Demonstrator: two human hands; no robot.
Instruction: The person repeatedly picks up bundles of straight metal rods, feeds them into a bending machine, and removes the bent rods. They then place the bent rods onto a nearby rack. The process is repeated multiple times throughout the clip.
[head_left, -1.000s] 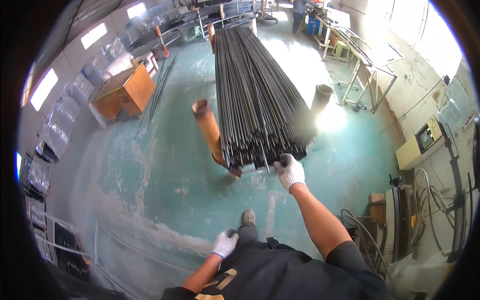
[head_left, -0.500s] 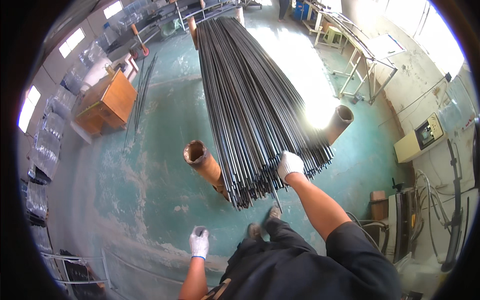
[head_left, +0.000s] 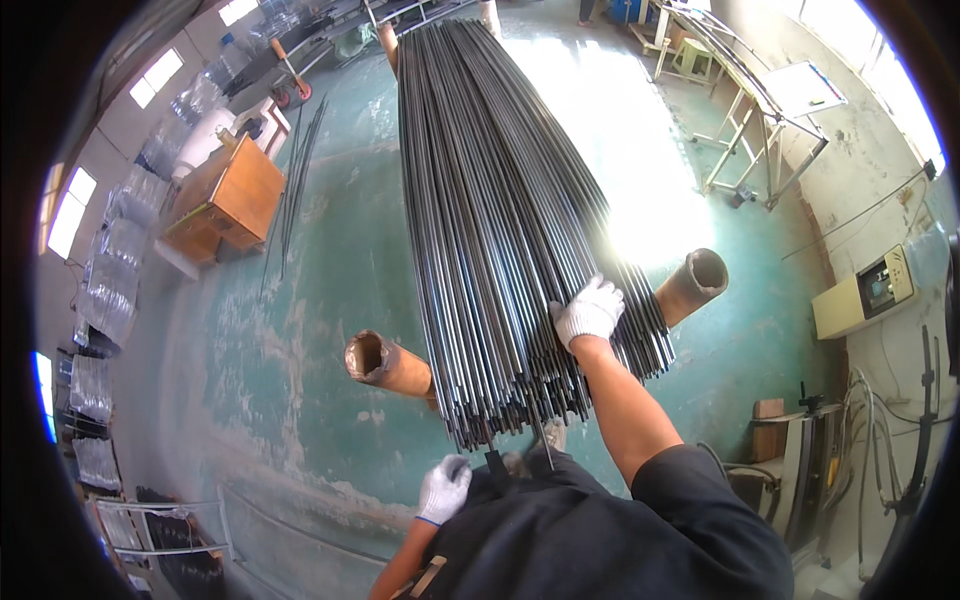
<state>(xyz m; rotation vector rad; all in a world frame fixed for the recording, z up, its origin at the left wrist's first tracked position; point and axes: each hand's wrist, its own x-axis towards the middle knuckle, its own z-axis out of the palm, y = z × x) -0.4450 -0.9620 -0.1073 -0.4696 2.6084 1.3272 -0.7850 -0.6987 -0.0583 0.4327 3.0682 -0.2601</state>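
A big bundle of long, thin dark rods (head_left: 490, 220) stretches away from me, its uneven near ends just in front of my body. My right hand (head_left: 592, 310), in a white knit glove, lies on top of the rods near their right side, fingers spread out. One rod (head_left: 544, 445) sticks out past the others toward me. My left hand (head_left: 445, 490), gloved likewise, is beside my body, just short of the bundle's near left ends. Its fingers are curled closed; what they hold, if anything, is hidden. A short dark strip (head_left: 495, 463) shows to its right.
Brown cardboard tubes flank the bundle, one at near left (head_left: 388, 366) and one at near right (head_left: 692, 285). A wooden desk (head_left: 228, 198) stands at left, with loose rods (head_left: 296, 190) on the floor. A metal-framed table (head_left: 765, 110) and a beige box (head_left: 865, 290) are at right.
My right hand has gone from a closed grip near the rod ends to lying spread on the rods farther up. My left hand has come rightward, closer to the bundle. The view has shifted.
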